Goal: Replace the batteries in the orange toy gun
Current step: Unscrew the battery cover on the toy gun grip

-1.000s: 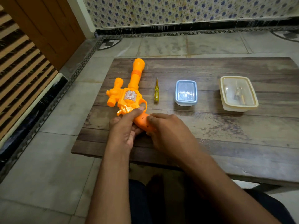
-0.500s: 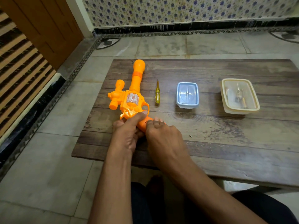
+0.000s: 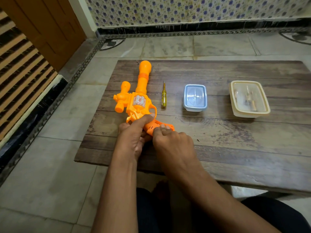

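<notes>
One low wooden counter (image 3: 235, 148), dark planks, worn and scuffed, set on a grey tiled floor (image 3: 50, 165) with a patterned black border. Behind: wall (image 3: 185, 9) with blue flower print; at left, a brown wooden door (image 3: 50, 27) and a striped mat (image 3: 20, 68).

Orange toy gun (image 3: 138, 101): lies flat on the counter's left part, barrel pointing away, handle toward the person.

Left hand (image 3: 134, 137): fingers curled round the handle, forefinger stretched up to the trigger guard.

Right hand (image 3: 173, 142): fingertips curled onto the end of the handle, touching the left hand; its grip is closed on the handle, which it largely hides.

Yellow screwdriver (image 3: 163, 96): just right of the gun, tip pointing away.

Blue box (image 3: 195, 97): lidded, right of the screwdriver.

Cream box (image 3: 249, 98): lidded, farther right, small items inside, too blurred to tell.

Small dark speck (image 3: 198, 140): on the counter, right of the hands.
</notes>
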Available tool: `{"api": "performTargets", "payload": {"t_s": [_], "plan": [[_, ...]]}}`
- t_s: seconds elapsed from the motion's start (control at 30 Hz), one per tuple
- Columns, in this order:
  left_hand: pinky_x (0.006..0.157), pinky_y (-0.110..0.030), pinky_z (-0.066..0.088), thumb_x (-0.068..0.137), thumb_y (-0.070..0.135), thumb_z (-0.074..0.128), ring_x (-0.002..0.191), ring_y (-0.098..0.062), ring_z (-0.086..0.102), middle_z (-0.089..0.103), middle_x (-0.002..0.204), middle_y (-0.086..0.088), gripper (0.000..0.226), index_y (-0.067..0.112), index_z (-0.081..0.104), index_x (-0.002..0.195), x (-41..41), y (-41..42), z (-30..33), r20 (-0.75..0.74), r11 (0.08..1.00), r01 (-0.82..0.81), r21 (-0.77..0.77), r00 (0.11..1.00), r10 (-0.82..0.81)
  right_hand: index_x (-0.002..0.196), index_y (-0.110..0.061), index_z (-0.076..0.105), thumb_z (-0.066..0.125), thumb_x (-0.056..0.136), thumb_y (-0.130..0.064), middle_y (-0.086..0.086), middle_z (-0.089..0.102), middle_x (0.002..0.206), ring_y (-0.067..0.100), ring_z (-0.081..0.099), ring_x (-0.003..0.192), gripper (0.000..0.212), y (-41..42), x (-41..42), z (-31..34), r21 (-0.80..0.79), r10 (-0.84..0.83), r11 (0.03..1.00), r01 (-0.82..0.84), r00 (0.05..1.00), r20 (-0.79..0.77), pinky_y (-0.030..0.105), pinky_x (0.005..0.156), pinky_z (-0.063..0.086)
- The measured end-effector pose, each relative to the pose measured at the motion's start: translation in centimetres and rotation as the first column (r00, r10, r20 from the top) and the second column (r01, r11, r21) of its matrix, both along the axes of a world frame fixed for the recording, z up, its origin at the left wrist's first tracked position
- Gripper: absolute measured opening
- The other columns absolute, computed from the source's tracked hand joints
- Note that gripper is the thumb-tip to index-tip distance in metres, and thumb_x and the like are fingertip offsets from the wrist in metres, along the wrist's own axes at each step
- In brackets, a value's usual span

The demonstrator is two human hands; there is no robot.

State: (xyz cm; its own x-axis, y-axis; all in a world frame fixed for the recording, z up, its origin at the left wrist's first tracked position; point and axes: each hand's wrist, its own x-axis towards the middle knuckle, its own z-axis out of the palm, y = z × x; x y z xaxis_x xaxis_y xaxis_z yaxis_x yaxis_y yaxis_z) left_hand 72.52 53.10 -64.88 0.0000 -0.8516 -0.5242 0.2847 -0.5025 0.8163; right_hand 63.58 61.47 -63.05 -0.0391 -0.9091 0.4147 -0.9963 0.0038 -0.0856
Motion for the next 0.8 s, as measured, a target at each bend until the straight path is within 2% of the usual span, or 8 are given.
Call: {"api": "performTargets", "payload": {"t_s": [0.1,0.17,0.33,0.37,0.43,0.53,0.63,0.8], "plan": [[0.05,-0.029,0.058,0.084,0.0,0.082,0.061,-0.016,0.074,0.074,0.085,-0.01,0.023,0.004,0.069,0.102,-0.1,0.1,0.1,-0.011,1.0,-0.005,0.009,1.0,0.005,0.07,-0.006,0.064,0.063,0.065,-0.005,0.013,0.065,0.057,0.035,0.054,0.034,0.005,0.4,-1.0,0.2,-0.027,0.067,0.998,-0.065,0.994,0.082,0.027,0.036,0.033],[0.048,-0.028,0.057,0.083,-0.001,0.082,0.058,-0.014,0.074,0.075,0.081,-0.008,0.024,0.004,0.07,0.103,-0.2,0.1,0.2,-0.007,1.0,-0.016,0.01,1.0,0.016,0.073,-0.006,0.063,0.07,0.065,-0.004,0.014,0.065,0.059,0.037,0.053,0.035,0.011,0.6,-1.4,-0.1,-0.028,0.099,0.995,-0.096,0.984,0.146,0.029,0.037,0.038],[0.047,-0.027,0.057,0.084,0.001,0.082,0.055,-0.012,0.073,0.074,0.071,-0.003,0.02,0.008,0.07,0.097,-0.2,0.1,0.4,0.02,1.0,-0.015,-0.004,1.0,0.015,0.075,-0.008,0.061,0.072,0.07,-0.008,0.01,0.061,0.058,0.036,0.052,0.038,0.012,0.8,-1.9,0.4,-0.04,0.156,0.988,-0.151,0.959,0.235,0.03,0.039,0.036],[0.048,-0.029,0.057,0.083,0.001,0.083,0.057,-0.013,0.073,0.074,0.073,-0.004,0.021,0.008,0.07,0.098,-0.2,0.1,0.4,0.026,1.0,-0.014,-0.002,1.0,0.014,0.076,-0.009,0.062,0.071,0.073,-0.01,0.009,0.062,0.059,0.036,0.053,0.04,0.01,0.9,-2.3,0.7,-0.044,0.164,0.986,-0.158,0.95,0.266,0.029,0.04,0.038],[0.049,-0.033,0.06,0.083,0.002,0.083,0.063,-0.018,0.075,0.075,0.078,-0.007,0.023,0.008,0.068,0.099,-0.2,0.0,0.3,0.035,1.0,-0.011,0.001,0.999,0.011,0.082,-0.009,0.066,0.067,0.079,-0.012,0.009,0.067,0.065,0.037,0.06,0.05,0.004,1.0,-3.3,1.5,-0.059,0.166,0.986,-0.155,0.911,0.377,0.04,0.044,0.05],[0.053,-0.041,0.064,0.084,0.001,0.082,0.07,-0.022,0.077,0.077,0.083,-0.009,0.027,0.01,0.066,0.103,-0.3,0.1,0.4,0.019,1.0,-0.012,0.007,1.0,0.012,0.089,-0.012,0.074,0.068,0.086,-0.011,0.01,0.074,0.075,0.032,0.069,0.065,0.006,1.1,-5.7,2.2,-0.053,0.092,0.996,-0.076,0.853,0.514,0.046,0.059,0.059],[0.063,-0.048,0.067,0.084,0.0,0.082,0.073,-0.022,0.078,0.077,0.092,-0.01,0.037,0.01,0.064,0.115,-0.3,0.1,0.5,0.0,1.0,-0.021,0.015,1.0,0.021,0.085,-0.013,0.072,0.069,0.084,-0.006,0.01,0.072,0.078,0.032,0.067,0.068,0.008,1.1,-8.6,2.3,-0.013,-0.031,0.999,0.041,0.893,0.448,0.044,0.061,0.058],[0.064,-0.047,0.066,0.085,0.0,0.081,0.075,-0.021,0.077,0.076,0.091,-0.008,0.029,0.015,0.064,0.104,-0.5,0.1,0.6,0.007,1.0,-0.015,0.005,1.0,0.015,0.084,-0.008,0.071,0.068,0.076,-0.001,0.007,0.066,0.087,0.034,0.063,0.081,0.011,1.5,-11.6,2.7,0.235,-0.197,0.963,0.132,0.94,0.28,0.043,0.068,0.057]]}}
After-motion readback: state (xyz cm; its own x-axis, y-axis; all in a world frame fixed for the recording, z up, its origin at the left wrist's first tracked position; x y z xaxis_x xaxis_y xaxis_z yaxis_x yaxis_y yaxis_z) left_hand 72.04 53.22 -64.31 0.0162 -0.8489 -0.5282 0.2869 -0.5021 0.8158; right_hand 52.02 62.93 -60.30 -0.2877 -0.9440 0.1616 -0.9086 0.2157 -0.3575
